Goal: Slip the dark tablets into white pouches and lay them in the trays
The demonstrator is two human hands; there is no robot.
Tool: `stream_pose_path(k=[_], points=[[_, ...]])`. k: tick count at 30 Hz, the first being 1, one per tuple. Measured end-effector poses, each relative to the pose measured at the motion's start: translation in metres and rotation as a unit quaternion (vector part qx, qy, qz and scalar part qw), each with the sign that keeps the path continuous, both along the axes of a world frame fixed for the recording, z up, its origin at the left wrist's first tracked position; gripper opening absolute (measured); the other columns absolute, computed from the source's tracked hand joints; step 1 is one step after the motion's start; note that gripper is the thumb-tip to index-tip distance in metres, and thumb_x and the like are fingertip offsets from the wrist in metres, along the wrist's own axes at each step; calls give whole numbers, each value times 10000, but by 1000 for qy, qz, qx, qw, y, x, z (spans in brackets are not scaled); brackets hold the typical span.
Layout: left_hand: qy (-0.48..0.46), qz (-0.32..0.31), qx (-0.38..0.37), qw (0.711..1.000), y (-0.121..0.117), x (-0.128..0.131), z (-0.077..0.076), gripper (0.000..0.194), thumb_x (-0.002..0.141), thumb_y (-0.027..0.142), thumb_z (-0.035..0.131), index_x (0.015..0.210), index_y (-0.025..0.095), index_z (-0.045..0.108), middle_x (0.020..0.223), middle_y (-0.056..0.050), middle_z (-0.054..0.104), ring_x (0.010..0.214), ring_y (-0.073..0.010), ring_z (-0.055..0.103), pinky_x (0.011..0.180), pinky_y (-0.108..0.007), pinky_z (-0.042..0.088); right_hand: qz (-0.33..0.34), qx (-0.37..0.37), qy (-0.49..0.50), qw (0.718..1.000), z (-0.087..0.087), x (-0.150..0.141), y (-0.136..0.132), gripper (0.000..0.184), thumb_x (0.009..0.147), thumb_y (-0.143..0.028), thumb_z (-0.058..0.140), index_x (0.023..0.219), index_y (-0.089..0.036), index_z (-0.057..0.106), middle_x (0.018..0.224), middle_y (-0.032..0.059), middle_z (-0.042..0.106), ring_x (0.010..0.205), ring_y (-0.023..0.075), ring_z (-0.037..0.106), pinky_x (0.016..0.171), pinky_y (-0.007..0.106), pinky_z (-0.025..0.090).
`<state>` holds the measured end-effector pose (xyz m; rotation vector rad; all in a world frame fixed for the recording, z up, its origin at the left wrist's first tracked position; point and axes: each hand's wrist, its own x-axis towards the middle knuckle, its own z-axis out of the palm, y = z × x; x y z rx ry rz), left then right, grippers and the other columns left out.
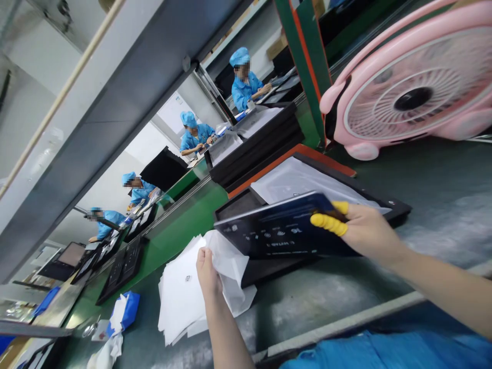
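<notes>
My right hand (357, 228), with yellow finger cots on two fingers, grips a dark glass panel (277, 228) printed with white icons and holds it tilted above a black tray (392, 207). That tray holds more panels under white sheets. My left hand (207, 271) is closed on a thin white sheet (230, 261), lifted off a loose pile of white sheets (180, 297) on the bench.
A pink fan (407, 87) stands at the back right. Stacked black trays (261, 143) sit beyond. A green conveyor belt (180, 225) runs away to the left, carrying black panels (123, 266). Several workers in blue (246, 82) sit along it. Cloths (119, 318) lie lower left.
</notes>
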<state>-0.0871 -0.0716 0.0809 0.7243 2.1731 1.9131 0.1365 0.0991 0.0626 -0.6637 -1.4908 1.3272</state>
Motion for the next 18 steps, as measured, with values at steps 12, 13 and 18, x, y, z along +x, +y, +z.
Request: stream_pose_path(k=[12, 13, 18], points=[[-149, 16, 54, 987, 10, -1, -71, 255, 690, 403, 520, 638, 217, 354, 567, 51, 434, 527, -101, 471, 546, -234, 409, 41, -13, -15, 999, -10, -23, -7, 463, 579, -653, 626, 701, -207, 656, 658, 28, 650, 630, 213, 600, 595, 349, 525], [-139, 21, 40, 989, 7, -3, -70, 252, 701, 401, 509, 633, 219, 348, 560, 54, 421, 509, -98, 454, 529, -233, 403, 55, -15, -18, 998, -15, -26, -8, 474, 572, -655, 631, 693, -197, 655, 648, 29, 646, 617, 205, 596, 581, 334, 518], [-35, 91, 37, 995, -5, -18, -39, 208, 741, 365, 445, 626, 226, 342, 557, 40, 414, 524, -113, 449, 532, -246, 408, 136, 56, -18, 989, -29, -34, -10, 427, 645, -607, 609, 661, -182, 642, 581, 15, 601, 533, 153, 543, 496, 264, 460]])
